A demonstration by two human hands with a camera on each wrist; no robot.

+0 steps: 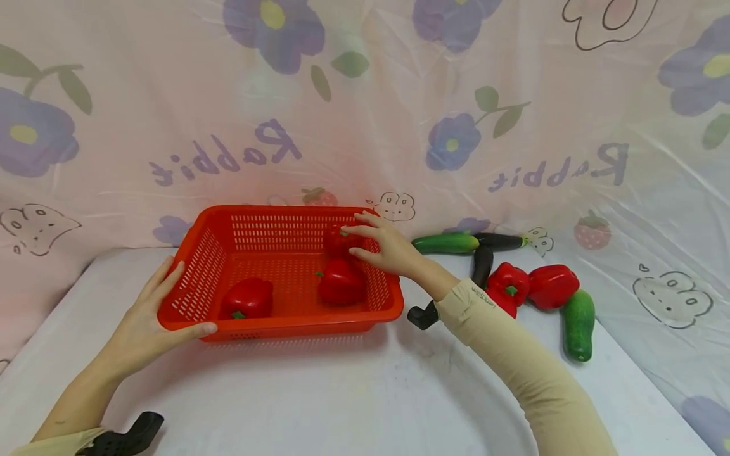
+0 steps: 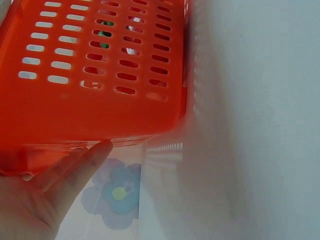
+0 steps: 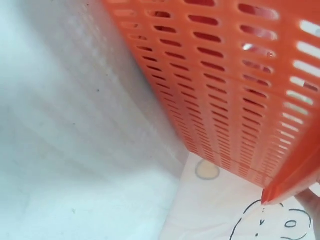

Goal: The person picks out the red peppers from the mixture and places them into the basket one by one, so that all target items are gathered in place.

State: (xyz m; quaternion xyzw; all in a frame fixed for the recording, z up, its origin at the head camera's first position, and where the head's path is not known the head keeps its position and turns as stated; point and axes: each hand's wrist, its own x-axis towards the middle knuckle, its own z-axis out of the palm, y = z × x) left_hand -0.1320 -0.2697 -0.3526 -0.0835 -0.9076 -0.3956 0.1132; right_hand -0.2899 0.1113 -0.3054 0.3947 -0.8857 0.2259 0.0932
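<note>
A red basket (image 1: 296, 326) holds several red peppers, one at front left (image 1: 251, 297), others at the right. My left hand (image 1: 137, 329) lies against the basket's left front corner, thumb along the front rim and straight fingers on the left side; the left wrist view shows these fingers (image 2: 80, 170) touching the outer wall (image 2: 90, 112). Over the right rim reaches my right hand (image 1: 390, 250), fingers spread and loosely extended above the back right pepper (image 1: 338, 240). Whether they touch it cannot be told. At the right wrist view's edge, part of that hand (image 3: 311, 200) shows beside the rim.
Right of the basket lie a cucumber (image 1: 445, 244), dark eggplants (image 1: 499, 241), two red peppers (image 1: 553, 286) and a shorter cucumber (image 1: 578, 326). The right forearm passes over part of this group. A patterned curtain (image 1: 365, 114) hangs behind the white table (image 1: 319, 399).
</note>
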